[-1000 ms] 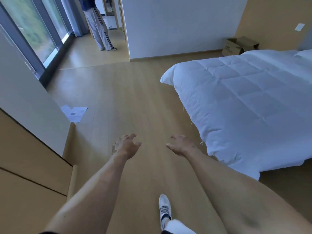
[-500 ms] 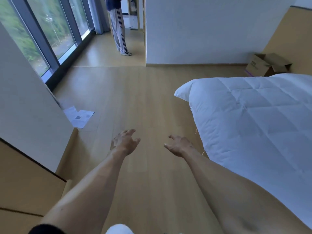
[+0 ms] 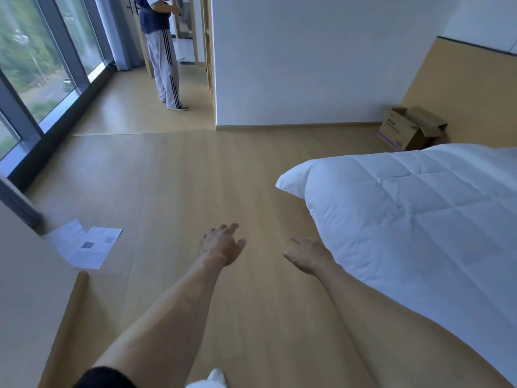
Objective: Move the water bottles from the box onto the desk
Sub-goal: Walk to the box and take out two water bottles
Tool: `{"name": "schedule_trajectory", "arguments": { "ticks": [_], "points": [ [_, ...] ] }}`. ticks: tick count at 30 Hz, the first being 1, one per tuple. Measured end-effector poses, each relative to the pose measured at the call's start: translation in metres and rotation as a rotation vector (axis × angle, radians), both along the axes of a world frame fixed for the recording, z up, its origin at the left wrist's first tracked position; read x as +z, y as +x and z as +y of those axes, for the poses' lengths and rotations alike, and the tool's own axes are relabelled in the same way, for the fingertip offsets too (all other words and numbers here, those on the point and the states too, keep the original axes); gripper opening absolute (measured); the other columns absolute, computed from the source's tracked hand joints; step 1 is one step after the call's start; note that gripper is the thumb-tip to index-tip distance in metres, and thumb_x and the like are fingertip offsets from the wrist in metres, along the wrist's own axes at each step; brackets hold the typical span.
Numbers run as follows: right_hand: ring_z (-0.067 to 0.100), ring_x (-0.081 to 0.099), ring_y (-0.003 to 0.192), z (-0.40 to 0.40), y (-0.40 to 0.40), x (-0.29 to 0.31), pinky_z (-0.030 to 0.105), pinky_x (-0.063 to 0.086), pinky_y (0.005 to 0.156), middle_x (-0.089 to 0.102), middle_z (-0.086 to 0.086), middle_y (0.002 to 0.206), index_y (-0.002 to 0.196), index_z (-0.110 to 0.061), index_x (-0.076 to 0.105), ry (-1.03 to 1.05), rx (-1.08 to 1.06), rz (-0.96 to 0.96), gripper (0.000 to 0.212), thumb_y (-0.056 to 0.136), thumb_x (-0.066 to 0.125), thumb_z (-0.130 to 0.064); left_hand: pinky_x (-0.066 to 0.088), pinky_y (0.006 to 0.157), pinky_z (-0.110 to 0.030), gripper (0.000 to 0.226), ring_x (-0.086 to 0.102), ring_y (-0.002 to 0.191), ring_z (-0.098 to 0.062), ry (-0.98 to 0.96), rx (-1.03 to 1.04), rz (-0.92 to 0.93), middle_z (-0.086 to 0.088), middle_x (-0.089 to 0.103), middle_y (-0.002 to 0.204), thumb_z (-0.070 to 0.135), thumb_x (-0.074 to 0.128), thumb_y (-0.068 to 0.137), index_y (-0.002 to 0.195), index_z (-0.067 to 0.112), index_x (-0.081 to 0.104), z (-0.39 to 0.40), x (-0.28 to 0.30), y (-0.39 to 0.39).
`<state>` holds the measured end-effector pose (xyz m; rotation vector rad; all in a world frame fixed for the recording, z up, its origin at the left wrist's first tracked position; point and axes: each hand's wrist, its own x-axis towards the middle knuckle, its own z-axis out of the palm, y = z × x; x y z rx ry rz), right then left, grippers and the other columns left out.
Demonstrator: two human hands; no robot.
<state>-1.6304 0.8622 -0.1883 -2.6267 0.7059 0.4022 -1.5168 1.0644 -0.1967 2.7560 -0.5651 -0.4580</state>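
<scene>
Soft daylight pours in through the tall windows [image 3: 42, 79] on the left, leaving a pale sheen on the floor [image 3: 195, 177]. Shadows are faint. Straight lines bow toward the edges, and the frame is slightly soft throughout.

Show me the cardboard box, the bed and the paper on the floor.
cardboard box [image 3: 398, 133], head view, its printed side.
bed [image 3: 405, 208], head view, white quilt top.
paper [image 3: 84, 245], head view, sheet middle.

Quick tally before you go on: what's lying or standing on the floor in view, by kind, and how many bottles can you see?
Cardboard box, flaps open: 1
Paper sheets on the floor near the left wall: 2, overlapping
Bed with white duvet: 1
Water bottles in view: 0
Total: 4
Both the left hand and right hand hold nothing.
</scene>
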Motion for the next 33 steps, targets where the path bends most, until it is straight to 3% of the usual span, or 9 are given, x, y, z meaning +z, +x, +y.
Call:
{"name": "schedule_trajectory", "arguments": {
  "ticks": [6,14,33],
  "points": [
    [0.022,0.043,0.137,-0.001,0.096,0.011,0.036,0.041,0.106,0.043,-0.003,0.153,0.150,-0.033,0.037,0.004,-0.050,-0.008,0.061,0.094,0.051,-0.053,0.032,0.111,-0.039,0.057,0.043,0.136,-0.027,0.014,-0.131,-0.068,0.001,0.045,0.150,0.054,0.048,0.096,0.149,0.035,0.038,-0.017,0.014,0.111],
    [0.023,0.043,0.137,-0.018,0.210,0.006,0.036,0.041,0.106,0.046,0.000,0.151,0.150,-0.030,0.037,0.012,-0.049,-0.014,0.063,0.094,0.051,-0.053,0.030,0.113,-0.039,0.058,0.041,0.138,-0.027,0.014,-0.156,-0.066,0.000,0.044,0.152,0.053,0.049,0.097,0.150,0.034,0.038,-0.043,0.005,0.214],
    [0.025,0.045,0.134,-0.153,0.534,-0.007,0.037,0.044,0.101,0.047,0.002,0.149,0.149,-0.028,0.039,0.112,0.049,-0.070,0.062,0.093,0.052,-0.052,0.027,0.114,-0.038,0.056,0.039,0.139,-0.025,0.108,-0.017,-0.114,0.003,0.043,0.153,0.053,0.047,0.098,0.150,0.035,0.038,-0.173,0.020,0.508]
  ]
}}
